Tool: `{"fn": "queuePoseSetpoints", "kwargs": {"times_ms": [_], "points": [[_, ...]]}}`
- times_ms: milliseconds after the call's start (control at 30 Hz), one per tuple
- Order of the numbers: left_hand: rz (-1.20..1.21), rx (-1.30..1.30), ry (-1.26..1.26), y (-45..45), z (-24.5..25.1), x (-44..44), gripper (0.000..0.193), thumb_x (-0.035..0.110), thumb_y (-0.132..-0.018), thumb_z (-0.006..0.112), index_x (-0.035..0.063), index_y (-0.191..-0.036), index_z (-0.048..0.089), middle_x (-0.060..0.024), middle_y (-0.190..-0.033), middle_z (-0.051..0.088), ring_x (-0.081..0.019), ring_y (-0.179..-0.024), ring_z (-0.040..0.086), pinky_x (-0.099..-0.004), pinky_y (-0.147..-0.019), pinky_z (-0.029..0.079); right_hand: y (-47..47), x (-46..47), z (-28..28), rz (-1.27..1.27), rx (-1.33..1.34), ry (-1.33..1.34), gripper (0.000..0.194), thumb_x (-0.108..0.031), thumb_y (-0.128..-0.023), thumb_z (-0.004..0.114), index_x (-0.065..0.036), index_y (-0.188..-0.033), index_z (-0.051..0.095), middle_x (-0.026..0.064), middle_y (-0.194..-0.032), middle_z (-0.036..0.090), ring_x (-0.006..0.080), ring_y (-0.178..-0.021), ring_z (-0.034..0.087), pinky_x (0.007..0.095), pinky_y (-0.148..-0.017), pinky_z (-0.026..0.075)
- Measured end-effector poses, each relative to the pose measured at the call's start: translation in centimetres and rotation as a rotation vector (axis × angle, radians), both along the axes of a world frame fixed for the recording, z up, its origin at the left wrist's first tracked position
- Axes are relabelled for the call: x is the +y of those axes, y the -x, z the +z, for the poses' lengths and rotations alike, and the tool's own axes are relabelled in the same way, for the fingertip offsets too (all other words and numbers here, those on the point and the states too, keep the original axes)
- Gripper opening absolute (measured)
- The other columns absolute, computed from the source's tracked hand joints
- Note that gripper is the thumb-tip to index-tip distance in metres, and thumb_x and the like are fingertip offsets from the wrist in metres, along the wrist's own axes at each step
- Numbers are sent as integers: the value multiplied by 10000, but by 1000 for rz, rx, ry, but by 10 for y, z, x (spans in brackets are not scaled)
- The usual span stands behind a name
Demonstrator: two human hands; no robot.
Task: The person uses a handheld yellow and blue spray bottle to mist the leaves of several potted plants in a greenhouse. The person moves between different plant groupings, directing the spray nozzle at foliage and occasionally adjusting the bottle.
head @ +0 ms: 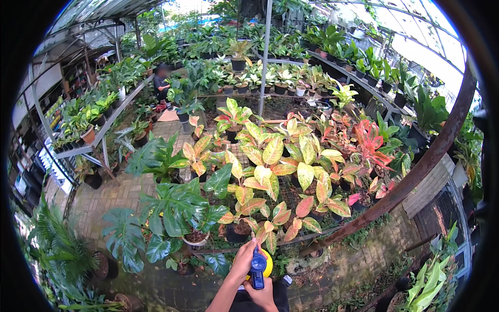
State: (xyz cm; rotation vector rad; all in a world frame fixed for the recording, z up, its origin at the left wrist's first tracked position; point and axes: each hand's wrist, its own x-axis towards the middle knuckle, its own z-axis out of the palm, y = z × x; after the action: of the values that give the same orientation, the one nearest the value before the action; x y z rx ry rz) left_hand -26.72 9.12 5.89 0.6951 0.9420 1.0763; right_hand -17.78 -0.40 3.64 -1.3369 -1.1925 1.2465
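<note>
A yellow spray bottle [267, 265] with a dark blue pump head [258, 263] is held low at the centre, in front of my body. Around the bottle's upper front, by the nozzle end, my left hand [245, 259] is closed. My right hand [262, 293] grips the blue handle at the near end. Just beyond the nozzle stand potted aglaonema plants [262, 175] with yellow, green and pink leaves on a wire-mesh bench. A monstera [175, 206] in a pale pot spreads its dark green leaves to the left of my hands.
A rusty metal post [374, 212] slants across the right side. Further potted plants line a metal bench [105, 124] at left and a long shelf [356, 80] at back right. A person [161, 84] crouches at the back left. Palm fronds [58, 241] and pots border the paved floor.
</note>
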Motion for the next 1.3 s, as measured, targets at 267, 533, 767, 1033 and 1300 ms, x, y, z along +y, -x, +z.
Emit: {"fn": "queuePoseSetpoints", "kwargs": {"times_ms": [267, 533, 767, 1033, 1300], "points": [[-8, -11, 10, -7, -11, 6, 366, 377, -1023, 398, 75, -859, 526, -78, -704, 627, -119, -642, 610, -227, -587, 452, -9, 6, -4, 12, -2, -5, 226, -144, -753, 734, -20, -631, 589, -8, -530, 556, 71, -478, 525, 261, -489, 425], [-48, 7, -46, -13, -13, 18, 365, 404, -1012, 423, 76, -886, 519, -58, -725, 618, -96, -634, 585, -220, -589, 449, -15, 16, -7, 2, 49, -26, 219, -116, -762, 723, -12, -634, 579, -17, -534, 544, 54, -483, 485, 259, -474, 397], [-114, 71, -92, -16, -28, 23, 362, 403, -1013, 423, 68, -902, 506, -27, -726, 579, -98, -664, 593, -228, -608, 456, -13, 16, -30, -66, 56, -39, 218, -114, -766, 712, -12, -631, 575, -17, -535, 538, 51, -486, 478, 258, -474, 395], [-118, 90, -107, -17, -46, 21, 354, 391, -1010, 439, 59, -905, 506, -18, -728, 569, -103, -678, 602, -235, -627, 468, -10, 15, -49, -108, 44, -49, 229, -109, -762, 702, -5, -612, 564, -14, -513, 524, 59, -471, 480, 264, -467, 398], [-163, 91, -92, -5, -52, 20, 319, 372, -1022, 414, 75, -928, 483, -38, -782, 586, -102, -741, 603, -239, -674, 479, -4, 17, -58, -100, -13, -113, 263, -101, -749, 693, -20, -561, 528, 4, -471, 515, 78, -426, 488, 285, -443, 405]]}}
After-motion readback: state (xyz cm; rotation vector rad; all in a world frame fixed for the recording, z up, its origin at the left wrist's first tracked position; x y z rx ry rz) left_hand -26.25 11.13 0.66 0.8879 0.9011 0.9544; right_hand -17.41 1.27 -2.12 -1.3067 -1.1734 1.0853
